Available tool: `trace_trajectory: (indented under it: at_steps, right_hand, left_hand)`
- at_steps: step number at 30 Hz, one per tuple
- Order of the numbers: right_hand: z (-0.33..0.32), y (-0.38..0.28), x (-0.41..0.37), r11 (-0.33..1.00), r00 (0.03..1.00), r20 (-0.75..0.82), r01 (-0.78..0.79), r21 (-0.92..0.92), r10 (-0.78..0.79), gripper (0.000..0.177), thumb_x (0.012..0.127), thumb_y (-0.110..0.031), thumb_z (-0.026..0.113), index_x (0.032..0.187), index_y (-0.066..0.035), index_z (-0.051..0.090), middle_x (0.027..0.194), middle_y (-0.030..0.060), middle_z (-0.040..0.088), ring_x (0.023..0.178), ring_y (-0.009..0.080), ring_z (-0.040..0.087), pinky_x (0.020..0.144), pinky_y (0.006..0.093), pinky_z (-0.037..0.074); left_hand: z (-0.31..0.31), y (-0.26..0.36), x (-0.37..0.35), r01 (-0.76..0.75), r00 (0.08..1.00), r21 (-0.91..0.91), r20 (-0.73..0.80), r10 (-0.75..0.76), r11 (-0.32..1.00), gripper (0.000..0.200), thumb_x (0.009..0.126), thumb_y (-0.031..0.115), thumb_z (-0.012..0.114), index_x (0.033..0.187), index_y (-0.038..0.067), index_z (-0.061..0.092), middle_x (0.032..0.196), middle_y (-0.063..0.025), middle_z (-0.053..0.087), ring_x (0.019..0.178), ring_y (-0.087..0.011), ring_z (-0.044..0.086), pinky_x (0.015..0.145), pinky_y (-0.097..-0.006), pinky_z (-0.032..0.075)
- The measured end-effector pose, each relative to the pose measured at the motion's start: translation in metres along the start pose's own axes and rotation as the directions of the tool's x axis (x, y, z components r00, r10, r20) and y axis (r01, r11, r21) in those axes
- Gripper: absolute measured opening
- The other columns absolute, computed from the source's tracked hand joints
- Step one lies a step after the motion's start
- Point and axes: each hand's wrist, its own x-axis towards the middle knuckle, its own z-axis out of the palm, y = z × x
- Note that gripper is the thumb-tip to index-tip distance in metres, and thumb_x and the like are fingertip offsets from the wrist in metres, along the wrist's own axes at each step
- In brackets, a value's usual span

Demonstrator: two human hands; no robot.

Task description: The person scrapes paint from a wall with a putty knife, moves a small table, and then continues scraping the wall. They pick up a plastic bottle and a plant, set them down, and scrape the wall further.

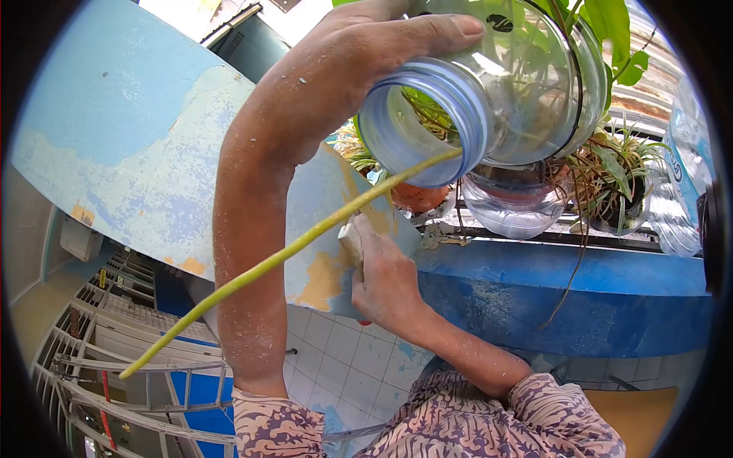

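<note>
Left arm bent upward, the left hand (382, 46) clasps a tipped clear bottle (504, 91); the right hand (389, 286) grips a pale block (350, 237) at the ledge's (550, 267) left end.

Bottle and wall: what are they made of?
Bottle, in the left hand: clear glossy plastic, probably; see-through, with moulded threaded neck. Wall: matte blue paint on what looks like masonry; worn patches show yellow beneath. Right hand grips a small pale block; material unclear.

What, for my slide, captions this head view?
Left hand tilts clear bottle, green stem protruding; right hand grips pale block.
</note>
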Motion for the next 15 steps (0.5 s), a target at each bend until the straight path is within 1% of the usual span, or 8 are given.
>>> trace_trajectory:
  at_steps: [3, 4, 5, 6, 7, 8, 12, 15]
  right_hand:
    - [0.009, 0.028, 0.022, 0.995, 0.997, -0.003, -0.081, -0.055, 0.080, 0.071, 0.076, 0.004, 0.064, 0.144, 0.011, 0.042, 0.111, 0.0311, 0.064, 0.099, 0.0466, 0.066, 0.079, 0.0538, 0.057]
    - [0.006, 0.023, 0.020, 0.995, 0.997, -0.002, -0.083, -0.053, 0.083, 0.071, 0.076, 0.004, 0.064, 0.144, 0.011, 0.042, 0.111, 0.0311, 0.064, 0.099, 0.0466, 0.066, 0.079, 0.0538, 0.057]
    - [-0.001, 0.015, 0.020, 0.995, 0.995, 0.024, -0.098, -0.028, 0.099, 0.069, 0.077, 0.005, 0.063, 0.143, 0.011, 0.042, 0.112, 0.0318, 0.065, 0.101, 0.0468, 0.067, 0.079, 0.0537, 0.057]
    - [-0.004, 0.010, 0.019, 0.993, 0.992, 0.049, -0.114, -0.002, 0.114, 0.067, 0.078, 0.005, 0.062, 0.142, 0.011, 0.043, 0.113, 0.0326, 0.065, 0.102, 0.0470, 0.067, 0.079, 0.0536, 0.057]
    - [-0.001, 0.008, 0.014, 0.993, 0.993, 0.041, -0.115, -0.001, 0.115, 0.067, 0.078, 0.005, 0.062, 0.142, 0.011, 0.043, 0.113, 0.0326, 0.065, 0.102, 0.0470, 0.067, 0.079, 0.0536, 0.057]
    - [0.002, 0.005, 0.007, 0.994, 0.994, 0.015, -0.104, 0.026, 0.104, 0.067, 0.079, 0.003, 0.062, 0.143, 0.008, 0.044, 0.112, 0.0316, 0.065, 0.104, 0.0473, 0.066, 0.085, 0.0542, 0.055]
    - [-0.003, 0.030, 0.039, 0.948, 0.941, 0.127, -0.319, 0.014, 0.315, 0.066, 0.081, -0.002, 0.062, 0.142, 0.012, 0.041, 0.114, 0.0348, 0.065, 0.101, 0.0493, 0.068, 0.082, 0.0548, 0.057]
    - [-0.006, 0.008, 0.022, 0.965, 0.955, 0.140, -0.256, -0.050, 0.261, 0.067, 0.082, -0.004, 0.063, 0.142, 0.013, 0.040, 0.112, 0.0349, 0.066, 0.097, 0.0493, 0.069, 0.083, 0.0542, 0.057]
  left_hand:
    - [-0.011, -0.006, 0.001, 0.086, 0.992, 0.040, 0.092, -0.090, 0.995, 0.091, 0.097, 0.045, 0.069, 0.150, -0.021, 0.035, 0.134, -0.0342, 0.059, 0.126, -0.0355, 0.060, 0.110, -0.0386, 0.045]
    - [-0.021, -0.027, 0.005, -0.225, 0.970, 0.317, 0.161, 0.182, 0.921, 0.088, 0.098, 0.043, 0.068, 0.150, -0.020, 0.036, 0.135, -0.0334, 0.060, 0.127, -0.0353, 0.059, 0.111, -0.0385, 0.045]
    - [-0.026, -0.038, 0.009, -0.507, 0.862, 0.532, 0.301, 0.408, 0.678, 0.085, 0.099, 0.041, 0.067, 0.150, -0.019, 0.037, 0.135, -0.0326, 0.060, 0.127, -0.0352, 0.059, 0.111, -0.0384, 0.045]
    - [-0.018, -0.029, 0.008, -0.510, 0.860, 0.532, 0.305, 0.409, 0.676, 0.085, 0.099, 0.041, 0.067, 0.150, -0.019, 0.037, 0.135, -0.0326, 0.060, 0.127, -0.0352, 0.059, 0.111, -0.0384, 0.045]
    - [-0.003, -0.013, 0.005, -0.263, 0.963, 0.281, 0.138, 0.232, 0.923, 0.079, 0.101, 0.037, 0.066, 0.150, -0.018, 0.039, 0.136, -0.0312, 0.060, 0.127, -0.0338, 0.060, 0.111, -0.0368, 0.045]
    - [0.005, -0.004, 0.004, 0.012, 0.999, -0.042, 0.036, -0.011, 0.999, 0.072, 0.103, 0.034, 0.064, 0.150, -0.016, 0.041, 0.137, -0.0298, 0.060, 0.127, -0.0325, 0.060, 0.110, -0.0351, 0.045]
    - [0.007, -0.012, 0.004, 0.048, 0.999, -0.115, 0.011, -0.047, 0.992, 0.066, 0.104, 0.030, 0.062, 0.150, -0.014, 0.044, 0.139, -0.0275, 0.060, 0.127, -0.0280, 0.060, 0.110, -0.0324, 0.045]
    - [0.002, -0.009, 0.009, 0.020, 0.999, -0.019, 0.048, -0.019, 1.000, 0.073, 0.101, 0.033, 0.067, 0.152, -0.013, 0.041, 0.142, -0.0245, 0.059, 0.126, -0.0239, 0.061, 0.107, -0.0318, 0.047]
